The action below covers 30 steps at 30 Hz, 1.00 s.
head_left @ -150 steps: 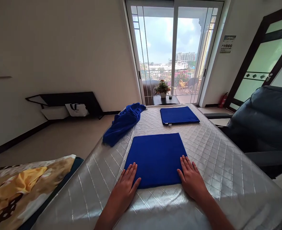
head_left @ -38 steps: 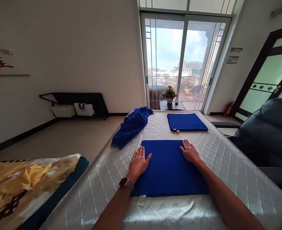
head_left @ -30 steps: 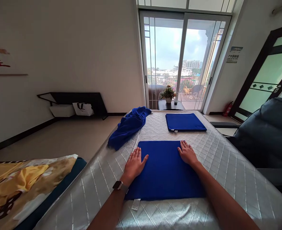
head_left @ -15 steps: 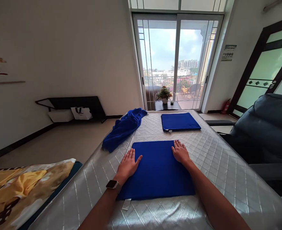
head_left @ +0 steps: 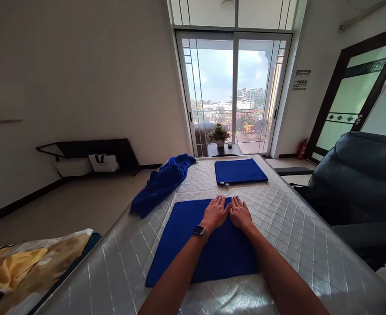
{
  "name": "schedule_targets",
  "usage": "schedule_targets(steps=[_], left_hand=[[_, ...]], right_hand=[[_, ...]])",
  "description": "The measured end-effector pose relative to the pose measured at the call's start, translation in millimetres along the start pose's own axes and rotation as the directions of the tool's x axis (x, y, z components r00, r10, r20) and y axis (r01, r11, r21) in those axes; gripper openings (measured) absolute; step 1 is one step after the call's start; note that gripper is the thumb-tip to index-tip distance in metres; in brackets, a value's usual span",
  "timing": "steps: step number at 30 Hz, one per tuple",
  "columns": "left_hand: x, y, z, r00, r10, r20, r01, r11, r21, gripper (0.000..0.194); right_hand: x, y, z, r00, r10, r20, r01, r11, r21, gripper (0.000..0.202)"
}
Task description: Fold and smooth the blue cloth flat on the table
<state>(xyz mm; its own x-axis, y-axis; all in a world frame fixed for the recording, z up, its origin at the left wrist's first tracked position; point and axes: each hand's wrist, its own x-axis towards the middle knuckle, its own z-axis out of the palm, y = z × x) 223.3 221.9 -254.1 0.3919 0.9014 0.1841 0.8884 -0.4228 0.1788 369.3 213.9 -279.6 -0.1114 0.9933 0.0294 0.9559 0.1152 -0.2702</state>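
A folded blue cloth (head_left: 176, 245) lies flat on the silver quilted mattress (head_left: 121, 262) in front of me. My left hand (head_left: 215, 213) rests palm down on its far part, fingers stretched forward, with a dark watch (head_left: 199, 230) on the wrist. Right beside it, my right hand (head_left: 240, 213) presses flat near the cloth's far right corner. The two thumbs meet or nearly meet. Beyond my hands lies a second folded blue cloth (head_left: 240, 171) with a small white tag. A crumpled blue cloth (head_left: 163, 183) is heaped at the mattress's left edge.
At the right stands a dark padded armchair (head_left: 370, 183). A potted plant (head_left: 219, 134) sits on a small dark table (head_left: 224, 150) before the glass sliding door. Patterned yellow-brown bedding (head_left: 48, 271) lies at the lower left, and a white bag (head_left: 103, 163) rests by the wall.
My left hand has moved right across the folded cloth, from its left edge to beside my right hand. My right hand stays near the far right corner. The view has shifted slightly.
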Motion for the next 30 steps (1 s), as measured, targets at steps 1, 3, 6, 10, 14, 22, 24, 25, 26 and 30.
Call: schedule_targets(steps=[1,3,6,10,14,22,24,25,26,30], left_hand=[[5.3,9.3,7.8,1.0,0.024,0.002,-0.024,0.999,-0.037,0.069],[12.9,18.5,20.3,0.999,0.031,0.021,-0.029,0.996,-0.088,0.067],[16.4,14.5,30.7,0.999,0.007,0.044,-0.002,0.995,-0.102,0.067],[8.4,-2.0,30.7,1.0,-0.003,0.03,0.005,0.998,-0.06,0.069],[-7.3,-20.8,17.8,0.997,-0.035,0.066,0.037,0.998,-0.04,0.076],[-57.5,-123.9,-18.0,0.973,-0.21,0.092,0.21,0.978,0.011,0.082],[-69.2,-150.5,-22.7,0.963,-0.263,0.064,0.262,0.965,0.025,0.083],[-73.6,-160.2,-23.7,0.958,-0.282,0.044,0.281,0.959,0.028,0.083],[-76.8,-167.2,-24.0,0.955,-0.295,0.026,0.294,0.955,0.029,0.083],[-80.1,-173.0,-22.1,0.954,-0.299,-0.002,0.299,0.954,0.029,0.085]], right_hand=[[-0.4,1.1,0.7,1.0,-0.019,0.004,0.019,1.0,-0.011,0.062],[-0.6,3.2,2.5,0.998,-0.054,0.011,0.054,0.998,-0.029,0.063],[0.9,4.0,4.9,0.998,-0.064,0.006,0.064,0.997,-0.041,0.063],[3.4,0.9,6.1,1.0,-0.011,-0.013,0.011,1.0,-0.019,0.063],[2.9,-1.9,5.2,0.999,0.009,-0.039,-0.009,1.0,0.014,0.066],[0.4,-2.5,1.8,0.999,0.033,-0.001,-0.033,0.999,0.008,0.067],[0.5,-2.1,2.1,0.999,0.038,0.006,-0.038,0.999,0.0,0.066],[0.7,-1.8,2.5,0.999,0.04,0.007,-0.04,0.999,-0.006,0.066],[1.0,-1.5,3.0,0.999,0.042,0.009,-0.042,0.999,-0.012,0.067],[2.2,-0.5,5.3,0.999,0.045,0.012,-0.045,0.998,-0.036,0.067]])
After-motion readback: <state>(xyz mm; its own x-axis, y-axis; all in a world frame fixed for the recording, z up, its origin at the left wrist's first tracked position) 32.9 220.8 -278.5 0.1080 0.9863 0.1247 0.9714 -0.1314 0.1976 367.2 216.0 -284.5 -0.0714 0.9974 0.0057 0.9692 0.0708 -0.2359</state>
